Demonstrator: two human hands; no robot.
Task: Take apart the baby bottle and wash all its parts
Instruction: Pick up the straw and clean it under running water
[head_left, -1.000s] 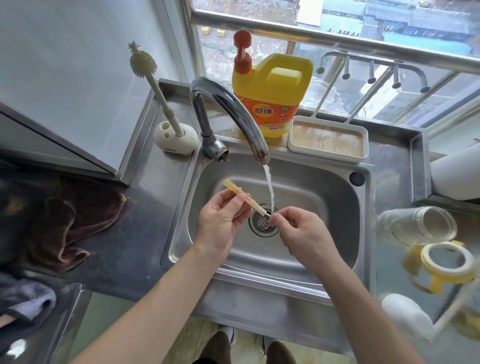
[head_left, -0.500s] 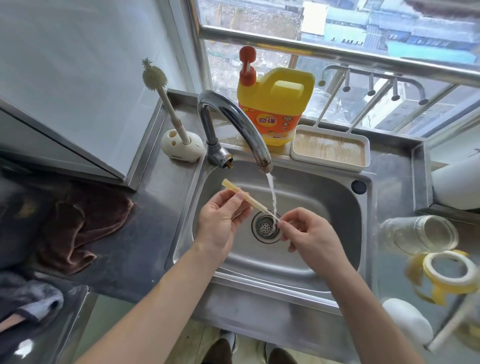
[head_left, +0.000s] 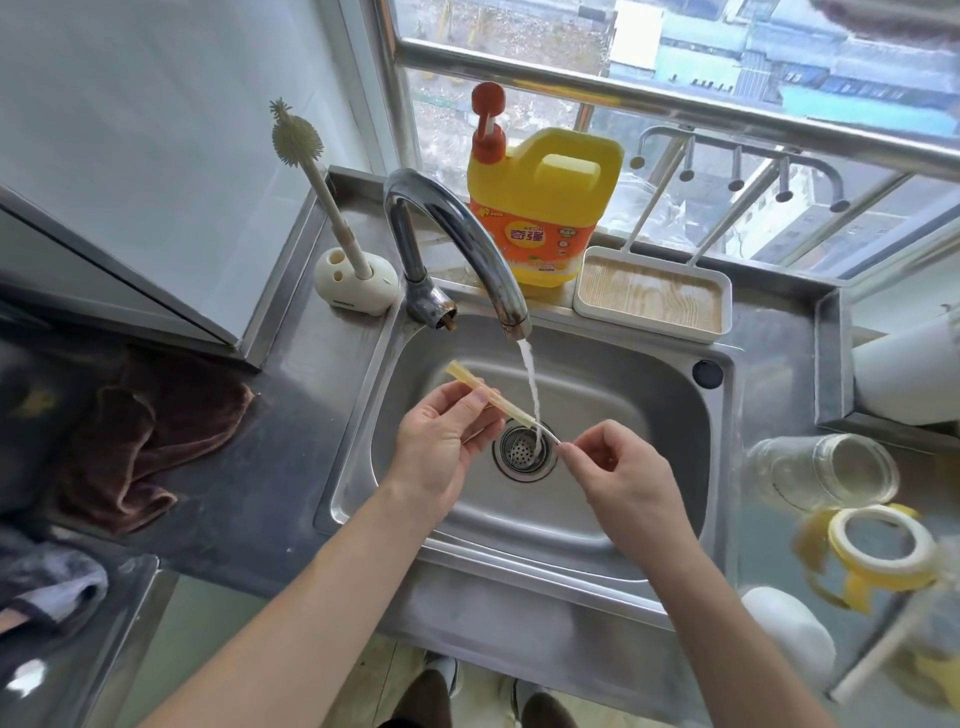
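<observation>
Over the steel sink (head_left: 649, 395), my left hand (head_left: 441, 441) pinches a yellowish bottle straw (head_left: 485, 391) near its upper end. My right hand (head_left: 618, 473) pinches a thin white rod (head_left: 549, 432) that sticks out of the straw's lower end. Water runs from the tap (head_left: 467, 244) onto that lower end, above the drain (head_left: 524, 452). The clear bottle body (head_left: 826, 467) lies on its side on the right counter. The yellow collar with handles (head_left: 878, 551) and a white cap (head_left: 784, 631) sit nearer to me there.
A yellow detergent jug (head_left: 545, 208) and a white tray with a wooden base (head_left: 652, 296) stand behind the sink. A bottle brush in its holder (head_left: 353, 275) stands at the back left. A brown cloth (head_left: 145, 441) lies on the left counter.
My right hand has drawn slightly to the right, and more of the thin white rod shows out of the straw. The camera view has shifted a little; the left hand keeps its hold.
</observation>
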